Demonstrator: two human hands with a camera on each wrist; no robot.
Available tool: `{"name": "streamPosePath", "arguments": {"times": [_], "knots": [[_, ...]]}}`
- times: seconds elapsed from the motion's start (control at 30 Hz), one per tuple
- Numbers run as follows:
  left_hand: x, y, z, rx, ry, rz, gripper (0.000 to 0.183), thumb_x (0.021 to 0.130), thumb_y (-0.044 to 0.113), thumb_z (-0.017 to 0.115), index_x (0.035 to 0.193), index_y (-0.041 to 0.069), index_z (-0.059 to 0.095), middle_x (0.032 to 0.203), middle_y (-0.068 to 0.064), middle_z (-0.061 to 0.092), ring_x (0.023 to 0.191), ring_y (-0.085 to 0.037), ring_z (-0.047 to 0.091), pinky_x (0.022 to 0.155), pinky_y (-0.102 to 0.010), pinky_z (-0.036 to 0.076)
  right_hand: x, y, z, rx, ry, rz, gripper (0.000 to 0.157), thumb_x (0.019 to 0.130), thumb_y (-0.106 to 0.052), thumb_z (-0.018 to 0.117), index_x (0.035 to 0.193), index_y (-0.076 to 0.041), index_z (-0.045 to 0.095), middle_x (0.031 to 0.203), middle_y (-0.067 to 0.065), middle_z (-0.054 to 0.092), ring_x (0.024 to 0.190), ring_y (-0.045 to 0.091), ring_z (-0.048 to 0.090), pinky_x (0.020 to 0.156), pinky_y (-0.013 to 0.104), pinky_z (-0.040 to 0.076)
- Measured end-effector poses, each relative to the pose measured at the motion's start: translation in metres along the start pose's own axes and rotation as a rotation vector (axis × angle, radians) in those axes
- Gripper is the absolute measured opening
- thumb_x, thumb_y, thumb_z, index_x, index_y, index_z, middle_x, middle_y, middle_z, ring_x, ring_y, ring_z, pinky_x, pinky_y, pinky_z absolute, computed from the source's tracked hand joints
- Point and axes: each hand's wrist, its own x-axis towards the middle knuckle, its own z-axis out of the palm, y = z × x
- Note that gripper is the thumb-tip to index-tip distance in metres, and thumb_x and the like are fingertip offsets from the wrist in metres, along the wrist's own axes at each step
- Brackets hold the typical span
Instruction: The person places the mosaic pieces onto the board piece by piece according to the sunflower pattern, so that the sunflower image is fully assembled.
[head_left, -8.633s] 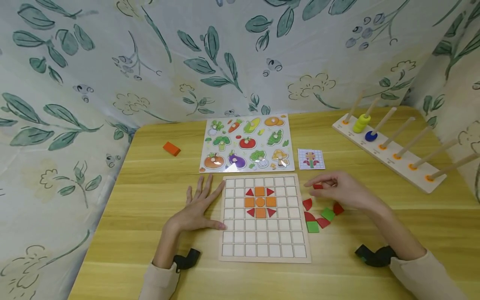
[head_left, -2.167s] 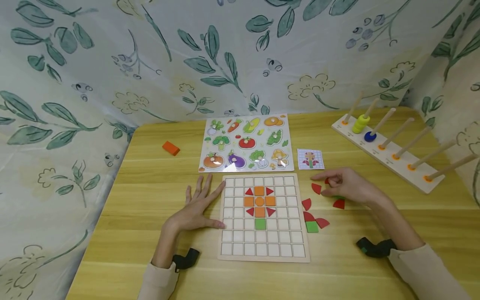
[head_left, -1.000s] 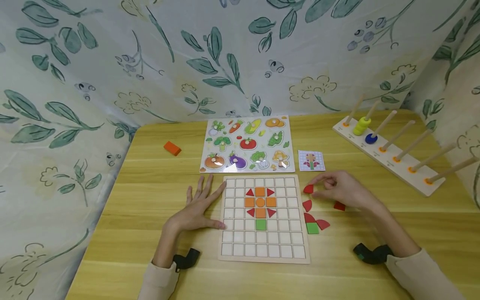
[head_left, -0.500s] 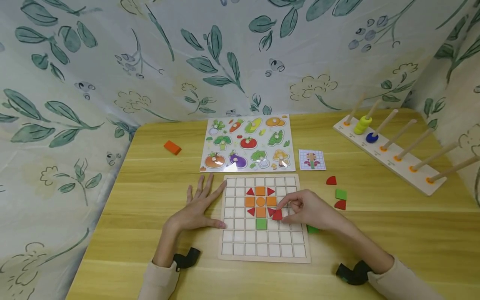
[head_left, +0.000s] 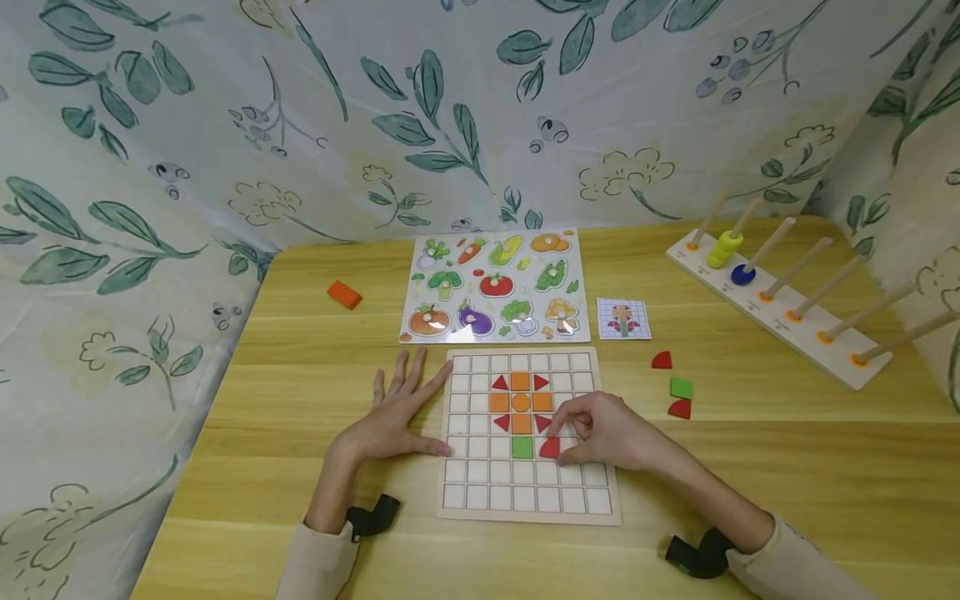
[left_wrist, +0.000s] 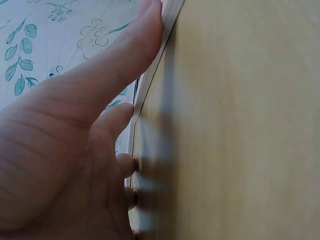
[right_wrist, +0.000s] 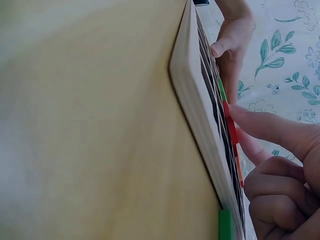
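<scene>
A wooden grid board [head_left: 528,517] holds an orange and red pattern, with a green square tile [head_left: 522,447] below its orange squares. My right hand [head_left: 611,429] pinches a red quarter-circle tile [head_left: 550,448] between thumb and index finger, in the cell right of that green tile. The right wrist view shows the same red tile [right_wrist: 232,131] at the fingertips. My left hand [head_left: 390,425] lies spread on the table, thumb and index finger touching the board's left edge. In the left wrist view the left hand's thumb [left_wrist: 115,60] is at the board edge.
Right of the board lie loose red quarter-circles [head_left: 679,409] and a green tile [head_left: 681,388]; my right hand hides others. Behind are a vegetable puzzle [head_left: 495,312] and a pattern card [head_left: 622,319]. A peg stand [head_left: 780,308] stands back right, an orange block [head_left: 345,294] left.
Since the oldest frame, a green tile has come onto the board. My right hand then took a red quarter-circle from the right and moved it left to the adjoining cell. My left hand stayed.
</scene>
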Motion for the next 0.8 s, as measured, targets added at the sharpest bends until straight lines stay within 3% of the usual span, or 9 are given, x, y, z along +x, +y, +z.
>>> {"name": "streamPosePath", "arguments": {"times": [0.8], "knots": [[-0.0001, 0.0002, 0.0004, -0.012, 0.0, 0.005, 0.118, 0.078, 0.052, 0.087, 0.168, 0.027, 0.014, 0.173, -0.014, -0.021, 0.156, -0.042, -0.029, 0.117, -0.074, -0.021, 0.0041, 0.0041, 0.0058, 0.073, -0.015, 0.026, 0.02, 0.08, -0.016, 0.089, 0.098, -0.015, 0.082, 0.056, -0.005, 0.038, 0.053, 0.009, 0.034, 0.053, 0.021, 0.027]]}}
